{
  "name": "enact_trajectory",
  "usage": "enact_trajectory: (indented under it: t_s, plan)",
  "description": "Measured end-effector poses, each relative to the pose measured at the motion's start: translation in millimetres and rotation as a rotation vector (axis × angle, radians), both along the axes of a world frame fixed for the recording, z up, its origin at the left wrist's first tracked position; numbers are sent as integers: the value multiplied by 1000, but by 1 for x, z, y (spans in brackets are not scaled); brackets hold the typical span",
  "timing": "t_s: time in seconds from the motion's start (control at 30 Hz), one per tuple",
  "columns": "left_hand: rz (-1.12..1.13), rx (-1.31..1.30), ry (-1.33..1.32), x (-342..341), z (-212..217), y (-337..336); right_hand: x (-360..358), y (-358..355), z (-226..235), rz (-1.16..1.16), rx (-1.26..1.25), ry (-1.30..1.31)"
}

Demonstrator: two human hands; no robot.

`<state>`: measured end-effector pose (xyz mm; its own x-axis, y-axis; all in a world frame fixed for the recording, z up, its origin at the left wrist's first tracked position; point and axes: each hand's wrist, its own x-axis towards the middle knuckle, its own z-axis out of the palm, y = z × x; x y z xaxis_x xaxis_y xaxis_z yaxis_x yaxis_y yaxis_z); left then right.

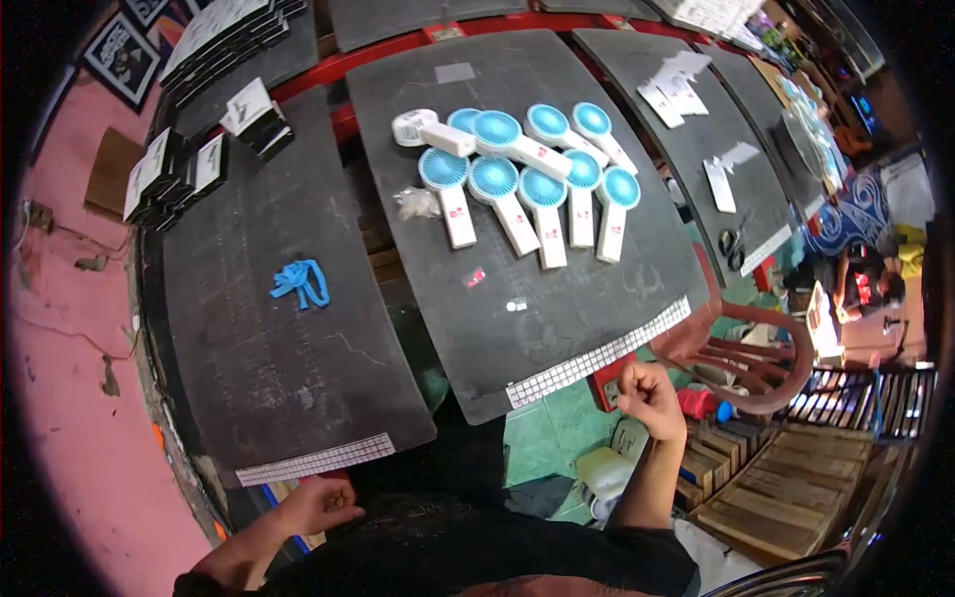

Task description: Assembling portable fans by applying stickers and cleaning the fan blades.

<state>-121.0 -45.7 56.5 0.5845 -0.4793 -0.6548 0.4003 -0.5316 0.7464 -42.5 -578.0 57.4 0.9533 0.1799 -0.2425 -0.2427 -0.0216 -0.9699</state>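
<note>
My left hand rests low against my body, just below the near edge of the left dark board, fingers loosely curled and holding nothing I can see. My right hand is raised in a closed fist just off the near right corner of the middle dark board; nothing shows in it. Several small handheld fans with blue round heads and white handles lie in two rows on the far part of the middle board. A blue cord bundle lies on the left board.
A strip of small white stickers runs along the middle board's near edge. Stacks of flat dark boxes sit far left. A red plastic chair and wooden crates stand at right. Scissors lie on the right board.
</note>
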Motion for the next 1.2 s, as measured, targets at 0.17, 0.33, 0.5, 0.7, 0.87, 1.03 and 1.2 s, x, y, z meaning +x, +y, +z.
enact_trajectory:
  t_s: [0.17,0.33,0.5,0.7,0.87,1.03,1.2]
  plan:
    - [38,-12,43,4,4,-2,9,-6,12,44,30,157]
    - [102,-18,31,-4,-2,2,28,4,14,23,-2,386]
    - [82,-12,88,3,7,-2,19,17,2,-331,-178,270]
    - [42,20,45,-1,3,0,21,19,-2,-352,-239,265]
    - [6,18,52,2,-5,-2,22,24,12,-356,-99,271]
    - [-198,23,-12,-3,-17,12,15,17,-15,-293,-237,287]
    - [-283,64,-93,32,28,-47,17,18,-9,-361,-432,179]
